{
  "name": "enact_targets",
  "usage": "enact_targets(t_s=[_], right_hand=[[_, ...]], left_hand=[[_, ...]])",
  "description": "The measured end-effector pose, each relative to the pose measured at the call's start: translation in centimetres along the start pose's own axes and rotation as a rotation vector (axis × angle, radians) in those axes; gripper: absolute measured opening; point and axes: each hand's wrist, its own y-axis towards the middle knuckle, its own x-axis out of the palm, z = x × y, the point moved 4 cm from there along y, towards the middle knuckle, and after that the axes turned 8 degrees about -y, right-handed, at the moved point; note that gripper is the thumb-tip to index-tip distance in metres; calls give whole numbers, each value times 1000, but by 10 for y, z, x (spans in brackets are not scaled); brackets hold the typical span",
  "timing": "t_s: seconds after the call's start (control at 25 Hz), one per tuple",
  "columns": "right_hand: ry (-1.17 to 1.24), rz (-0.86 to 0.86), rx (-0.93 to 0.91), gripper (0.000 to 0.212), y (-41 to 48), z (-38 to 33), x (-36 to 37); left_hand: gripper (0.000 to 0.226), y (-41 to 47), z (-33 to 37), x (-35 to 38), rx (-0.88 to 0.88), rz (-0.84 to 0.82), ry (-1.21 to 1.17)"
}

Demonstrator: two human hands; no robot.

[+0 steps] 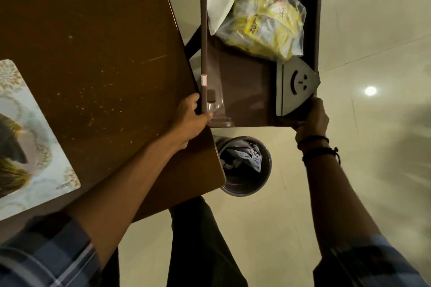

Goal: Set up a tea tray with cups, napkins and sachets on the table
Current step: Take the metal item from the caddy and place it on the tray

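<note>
The tray (245,91) hangs just off the table (93,53), at its 3 o'clock edge. The left hand (190,119) curls round the left rim; the right hand (311,119) clamps the near corner. Stiff, probably light, with the sachet bag (268,23) loose at 12 o'clock, so keep it level.

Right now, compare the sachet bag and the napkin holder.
The sachet bag is clear, crumpled plastic full of yellow packets; the napkin holder is flat grey with a smiley face. The sachet bag lies toward the far end; the napkin holder sits by the right hand. Both lie in the tray.
</note>
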Motion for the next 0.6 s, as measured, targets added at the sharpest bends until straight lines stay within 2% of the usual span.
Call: enact_targets(t_s=[0.08, 0.32, 0.48, 0.6], right_hand=[[24, 62, 11, 29, -20, 0, 12], [-1, 69, -6, 46, -95, 21, 58], [-19, 4, -34, 58, -152, 31, 99], [-90, -43, -75, 58, -188, 34, 125]], left_hand=[[72, -8, -1, -20, 10, 25, -31], [70, -53, -37, -112, 7, 122, -105], [49, -86, -69, -177, 77, 174, -192], [49, -107, -85, -213, 98, 177, -217]])
